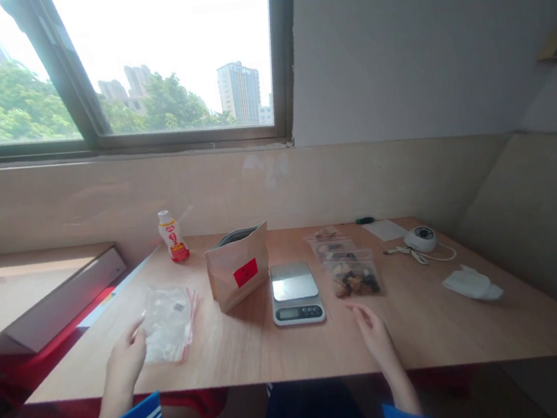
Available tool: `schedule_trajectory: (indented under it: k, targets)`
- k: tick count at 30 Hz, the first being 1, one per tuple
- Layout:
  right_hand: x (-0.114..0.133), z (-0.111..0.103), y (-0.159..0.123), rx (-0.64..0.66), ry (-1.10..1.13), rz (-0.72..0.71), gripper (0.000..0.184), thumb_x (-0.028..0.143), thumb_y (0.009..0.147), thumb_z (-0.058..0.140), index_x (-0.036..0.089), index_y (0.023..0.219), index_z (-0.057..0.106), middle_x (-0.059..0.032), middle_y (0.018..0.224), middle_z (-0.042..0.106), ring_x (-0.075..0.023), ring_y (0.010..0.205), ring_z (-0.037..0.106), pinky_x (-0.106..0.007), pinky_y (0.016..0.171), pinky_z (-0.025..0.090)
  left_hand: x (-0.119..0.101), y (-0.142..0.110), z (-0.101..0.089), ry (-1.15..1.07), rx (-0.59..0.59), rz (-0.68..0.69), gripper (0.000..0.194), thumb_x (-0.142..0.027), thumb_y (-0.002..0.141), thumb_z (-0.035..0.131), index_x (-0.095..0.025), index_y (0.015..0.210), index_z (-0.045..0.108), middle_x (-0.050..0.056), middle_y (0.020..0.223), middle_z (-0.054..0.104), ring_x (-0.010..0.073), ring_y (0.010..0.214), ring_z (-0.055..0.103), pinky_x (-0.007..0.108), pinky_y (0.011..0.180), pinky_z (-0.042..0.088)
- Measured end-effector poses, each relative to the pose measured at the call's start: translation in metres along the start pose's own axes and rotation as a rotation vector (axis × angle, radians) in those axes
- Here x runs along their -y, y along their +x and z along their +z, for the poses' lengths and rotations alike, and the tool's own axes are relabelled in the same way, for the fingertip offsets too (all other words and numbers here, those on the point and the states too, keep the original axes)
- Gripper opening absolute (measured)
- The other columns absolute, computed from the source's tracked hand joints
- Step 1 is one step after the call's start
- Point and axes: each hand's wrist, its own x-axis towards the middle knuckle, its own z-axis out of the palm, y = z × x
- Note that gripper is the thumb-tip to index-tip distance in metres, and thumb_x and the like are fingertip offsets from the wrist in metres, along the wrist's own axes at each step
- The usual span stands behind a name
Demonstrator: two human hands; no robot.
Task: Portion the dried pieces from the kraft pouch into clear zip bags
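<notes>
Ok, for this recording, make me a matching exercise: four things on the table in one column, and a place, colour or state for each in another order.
Things
1. Standing pouch
2. Kitchen scale
3. Bottle
4. Red-edged plastic bags

Descriptions
A. Nearest the left hand
B. Brown, its mouth open, a red label on its front
C. Silver plate above a small display
D. White cap, at the table's back left

Pairs: 1-B, 2-C, 3-D, 4-A
</notes>
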Motion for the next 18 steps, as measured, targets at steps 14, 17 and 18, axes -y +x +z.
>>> schedule_trajectory:
  k: [14, 17, 18]
  targets:
    - [-0.028, -0.066, 0.124, -0.245, -0.477, 0.048, 0.023, 0.035, 0.067, 0.055, 0.017, 0.079, 0.064, -0.0158, 0.093, 0.07, -0.0321, 0.098, 0.062, -0.046, 0.092, 0.04, 0.002, -0.087, 0.013, -0.211, -0.21, 0.171, 0.023, -0.018, 0.071, 0.05, -0.023, 0.087, 0.066, -0.003, 0.063, 0.06, 0.0155, 0.06, 0.057, 0.025, 0.057, 0.043]
    - [-0.028, -0.064, 0.118, -0.246, -0.439, 0.028, 0.022, 0.04, 0.067, 0.055, 0.019, 0.068, 0.061, -0.012, 0.08, 0.07, -0.0294, 0.087, 0.065, -0.043, 0.085, 0.045, 0.0, -0.113, 0.029, -0.387, -0.107, 0.328, 0.013, -0.017, 0.071, 0.049, -0.02, 0.069, 0.062, -0.003, 0.06, 0.056, 0.0127, 0.055, 0.053, 0.024, 0.053, 0.043]
    - [-0.027, -0.064, 0.113, -0.256, -0.423, 0.021, 0.025, 0.042, 0.068, 0.054, 0.019, 0.068, 0.061, -0.0124, 0.079, 0.07, -0.0294, 0.085, 0.065, -0.042, 0.082, 0.047, -0.003, -0.12, 0.033, -0.466, -0.061, 0.399, 0.012, -0.018, 0.073, 0.05, -0.019, 0.066, 0.06, -0.003, 0.064, 0.057, 0.0113, 0.052, 0.051, 0.024, 0.05, 0.042]
